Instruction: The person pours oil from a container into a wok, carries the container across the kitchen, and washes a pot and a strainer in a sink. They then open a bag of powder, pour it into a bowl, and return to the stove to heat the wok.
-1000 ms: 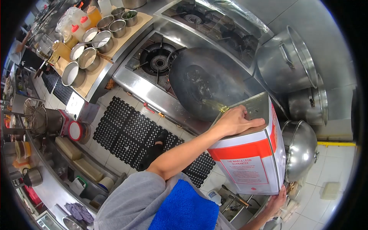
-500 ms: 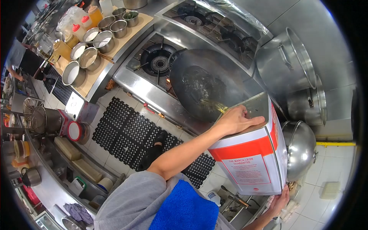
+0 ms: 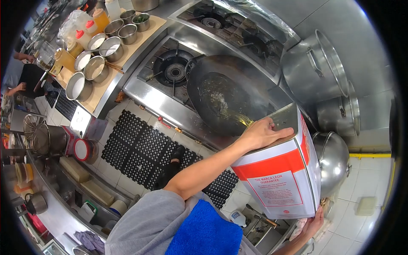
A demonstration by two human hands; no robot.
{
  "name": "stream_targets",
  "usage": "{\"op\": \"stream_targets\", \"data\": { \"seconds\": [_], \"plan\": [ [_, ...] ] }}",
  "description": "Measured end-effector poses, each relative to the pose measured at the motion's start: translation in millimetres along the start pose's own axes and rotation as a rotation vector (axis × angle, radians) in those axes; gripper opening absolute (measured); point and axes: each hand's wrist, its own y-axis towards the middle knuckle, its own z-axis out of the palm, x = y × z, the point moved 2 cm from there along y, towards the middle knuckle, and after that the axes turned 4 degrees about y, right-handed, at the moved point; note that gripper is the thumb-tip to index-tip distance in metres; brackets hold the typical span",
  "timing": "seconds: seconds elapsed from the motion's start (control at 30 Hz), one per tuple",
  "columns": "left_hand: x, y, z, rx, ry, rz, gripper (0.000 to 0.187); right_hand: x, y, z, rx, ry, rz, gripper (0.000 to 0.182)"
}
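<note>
A large white and red oil tin [image 3: 276, 178] is tilted toward a big dark wok [image 3: 229, 76]. My left hand [image 3: 267, 132] is closed over the tin's metal top, thumb stretched along the edge. My right hand [image 3: 313, 222] supports the tin's lower corner, its fingers partly hidden beneath. Yellowish oil [image 3: 241, 119] streams from beside my left hand into the wok, where a bubbly pool of oil [image 3: 219, 100] lies. The wok rests on the stove range [image 3: 157, 97].
A bare burner [image 3: 175, 72] sits left of the wok. Tall metal pots [image 3: 314, 68] stand on the right. Several steel bowls [image 3: 96, 70] and sauce bottles [image 3: 101, 19] crowd the board at upper left. Black rubber mats [image 3: 136, 144] cover the floor. Another person [image 3: 32, 80] stands far left.
The oil stream is thicker, and the pool in the wok is more stirred and bubbly. Both hands keep their hold on the tin. The view has shifted slightly.
</note>
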Motion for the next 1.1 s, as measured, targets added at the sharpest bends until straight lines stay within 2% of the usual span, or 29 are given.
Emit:
{"op": "stream_targets", "data": {
  "seconds": [0.4, 0.67, 1.1],
  "plan": [
    [-7.4, 4.7, -6.6, 0.079, -0.05, 0.024, 0.072, 34.3, -22.4, 0.5, -0.057, -0.045, -0.042, 0.02],
    [-7.8, 6.2, -12.1, 0.123, -0.057, 0.023, 0.082, 41.9, -30.0, 3.9, -0.083, -0.067, -0.044, 0.02],
    [-6.4, 6.0, -16.6, 0.102, -0.098, 0.033, 0.075, 52.9, -28.1, 6.8, -0.06, -0.1, -0.073, 0.023]
  ]
}}
